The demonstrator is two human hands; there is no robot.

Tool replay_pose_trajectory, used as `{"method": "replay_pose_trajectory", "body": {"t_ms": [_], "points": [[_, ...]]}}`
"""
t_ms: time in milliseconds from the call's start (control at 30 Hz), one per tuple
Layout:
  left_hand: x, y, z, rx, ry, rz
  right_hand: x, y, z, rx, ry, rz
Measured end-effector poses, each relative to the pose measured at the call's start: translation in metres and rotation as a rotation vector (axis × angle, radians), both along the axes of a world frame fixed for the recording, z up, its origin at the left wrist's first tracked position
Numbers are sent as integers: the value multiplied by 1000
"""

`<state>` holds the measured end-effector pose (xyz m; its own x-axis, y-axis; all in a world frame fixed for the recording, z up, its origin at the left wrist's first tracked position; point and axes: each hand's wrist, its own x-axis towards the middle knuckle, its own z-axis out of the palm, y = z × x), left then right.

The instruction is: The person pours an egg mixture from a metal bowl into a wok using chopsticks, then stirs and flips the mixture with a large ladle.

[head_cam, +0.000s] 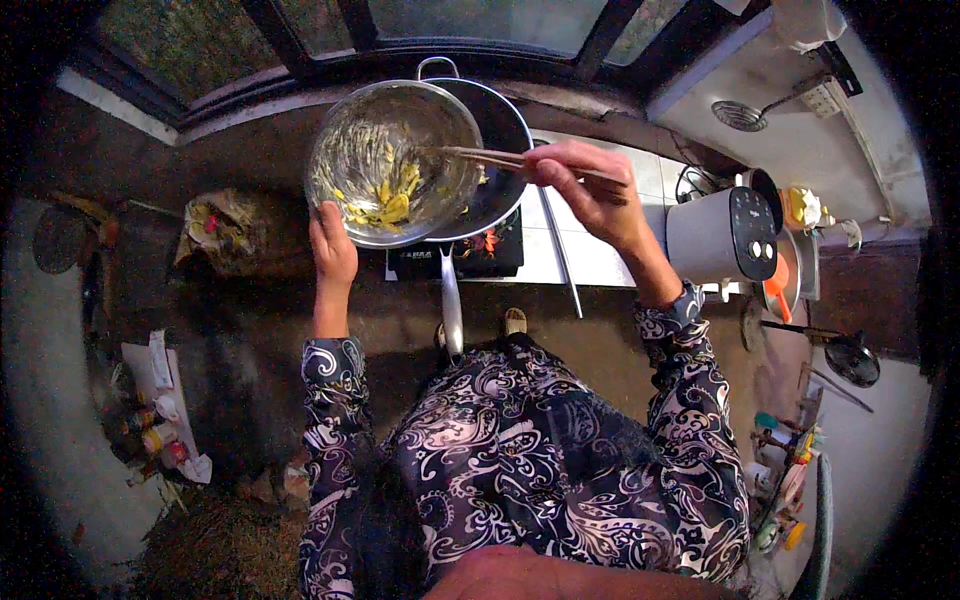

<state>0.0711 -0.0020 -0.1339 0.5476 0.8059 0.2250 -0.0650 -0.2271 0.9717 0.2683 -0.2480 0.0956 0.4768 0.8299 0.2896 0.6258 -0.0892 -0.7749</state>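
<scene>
My left hand (332, 253) grips the near left rim of a metal mixing bowl (360, 127), which is tilted over a dark wok (508, 142). Yellow, batter-like food scraps (394, 201) lie in the bowl, and pale smears streak its inner wall. Between the fingers of my right hand (589, 180) is a pair of chopsticks (487, 156), their tips inside the bowl. The bowl hides much of the wok. The wok's silver long handle (451, 304) points towards me, and it rests on a black induction cooker (495, 251) with a flower print.
A metal rod (561, 255) lies across the white tiled counter (600, 259), its end past the edge. Farther right stands a white kitchen appliance (705, 232), with an orange ladle (778, 285) in a basin beside it. A patterned bag (225, 229) is at left.
</scene>
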Motion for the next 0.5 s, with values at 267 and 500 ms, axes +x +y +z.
{"method": "replay_pose_trajectory", "body": {"t_ms": [267, 500], "points": [[10, -8, 24, 42, 44, -4, 5, 6, 5, 96, -232, 41], [20, 7, -3, -14, -38, -32, -8, 6, -7, 51, -44, 145]]}}
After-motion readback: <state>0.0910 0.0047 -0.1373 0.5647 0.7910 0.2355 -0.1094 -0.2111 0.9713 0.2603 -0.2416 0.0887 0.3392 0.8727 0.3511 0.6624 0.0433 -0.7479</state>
